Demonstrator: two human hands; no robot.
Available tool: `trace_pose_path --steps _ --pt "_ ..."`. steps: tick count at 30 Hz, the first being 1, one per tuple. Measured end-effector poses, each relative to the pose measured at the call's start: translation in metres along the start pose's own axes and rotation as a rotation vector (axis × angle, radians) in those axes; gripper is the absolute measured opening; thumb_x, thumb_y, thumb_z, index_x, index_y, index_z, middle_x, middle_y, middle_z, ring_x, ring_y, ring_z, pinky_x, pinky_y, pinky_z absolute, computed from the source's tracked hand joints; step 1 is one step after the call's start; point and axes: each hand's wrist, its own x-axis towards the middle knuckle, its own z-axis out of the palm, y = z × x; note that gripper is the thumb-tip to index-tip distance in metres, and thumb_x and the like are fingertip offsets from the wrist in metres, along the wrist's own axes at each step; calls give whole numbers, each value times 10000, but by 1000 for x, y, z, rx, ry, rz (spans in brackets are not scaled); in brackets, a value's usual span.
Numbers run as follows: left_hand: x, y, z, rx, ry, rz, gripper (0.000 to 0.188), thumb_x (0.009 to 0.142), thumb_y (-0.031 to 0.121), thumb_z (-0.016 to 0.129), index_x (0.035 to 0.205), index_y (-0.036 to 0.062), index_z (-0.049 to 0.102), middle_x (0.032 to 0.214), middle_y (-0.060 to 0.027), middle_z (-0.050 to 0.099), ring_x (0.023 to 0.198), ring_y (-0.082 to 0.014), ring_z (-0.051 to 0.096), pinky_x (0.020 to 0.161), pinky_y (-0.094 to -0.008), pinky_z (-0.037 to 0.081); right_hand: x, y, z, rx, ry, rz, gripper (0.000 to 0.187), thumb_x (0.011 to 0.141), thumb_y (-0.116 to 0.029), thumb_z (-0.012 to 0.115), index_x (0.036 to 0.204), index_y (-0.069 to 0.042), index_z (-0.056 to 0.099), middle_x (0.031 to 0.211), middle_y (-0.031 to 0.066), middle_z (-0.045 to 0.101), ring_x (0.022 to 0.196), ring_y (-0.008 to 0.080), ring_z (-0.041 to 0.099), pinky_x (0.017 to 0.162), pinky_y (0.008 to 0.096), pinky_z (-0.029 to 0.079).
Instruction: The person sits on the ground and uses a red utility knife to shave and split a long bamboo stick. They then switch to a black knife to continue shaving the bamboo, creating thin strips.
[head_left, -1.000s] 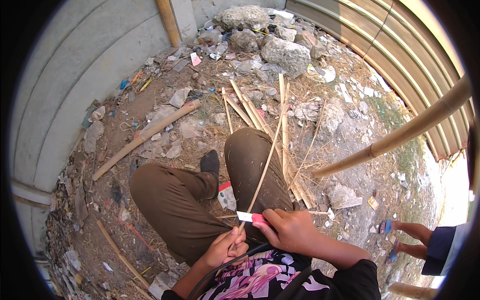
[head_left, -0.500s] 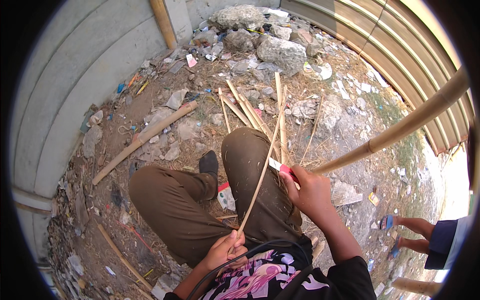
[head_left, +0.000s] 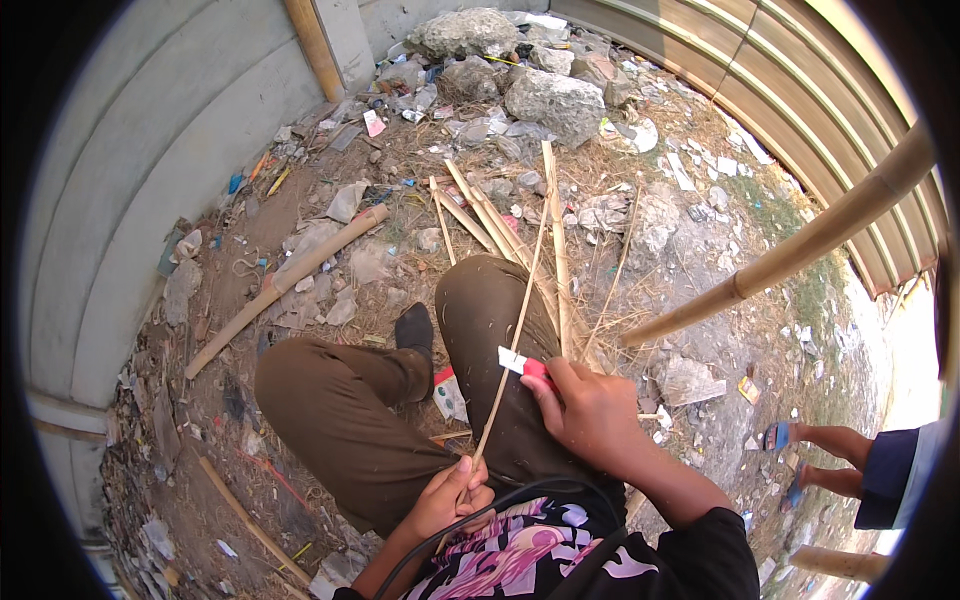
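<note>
My left hand (head_left: 452, 497) is closed around the lower end of a thin bamboo strip (head_left: 507, 355), near my lap. The strip slants up and away across my raised right thigh. My right hand (head_left: 592, 412) grips a red utility knife (head_left: 536, 372), its pale blade lying against the strip about midway along. Fine shavings cling to my brown trousers (head_left: 330, 420). Beyond my knee, several split bamboo strips (head_left: 557, 230) lie fanned out on the ground.
A bamboo pole (head_left: 770, 272) slants in from the right. A thicker bamboo piece (head_left: 290, 285) lies at the left. Rocks (head_left: 556, 105) and litter lie by the concrete wall (head_left: 170, 170). A person's legs in sandals (head_left: 830, 455) show at the right, near a corrugated metal fence (head_left: 760, 60).
My right hand has drawn the utility knife toward me and to the left along the bamboo strip. My left hand keeps its hold, while the strip stands slightly steeper.
</note>
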Motion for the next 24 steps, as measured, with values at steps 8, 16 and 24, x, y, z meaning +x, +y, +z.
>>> trace_pose_path --steps 8,16,24 --pt "0 1 5 38 16 -1 398 1108 463 264 910 139 383 586 36 295 471 -88 278 439 -239 274 -8 -12 -8 77 -118 -80 332 954 -371 653 771 -99 594 598 91 621 450 295 608 409 401 448" --pt "1 -1 2 -9 -18 12 403 1108 464 257 907 140 387 579 33 308 460 -84 264 425 -247 261 17 12 -1 -19 3 -34 320 962 -379 643 803 -105 601 591 86 626 472 294 622 416 404 453" --pt "-6 0 7 78 40 20 409 1109 448 275 905 115 398 575 28 317 417 -65 286 410 -219 265 54 75 5 -41 73 238 306 983 -334 622 837 -64 618 615 126 628 541 351 636 515 441 480"
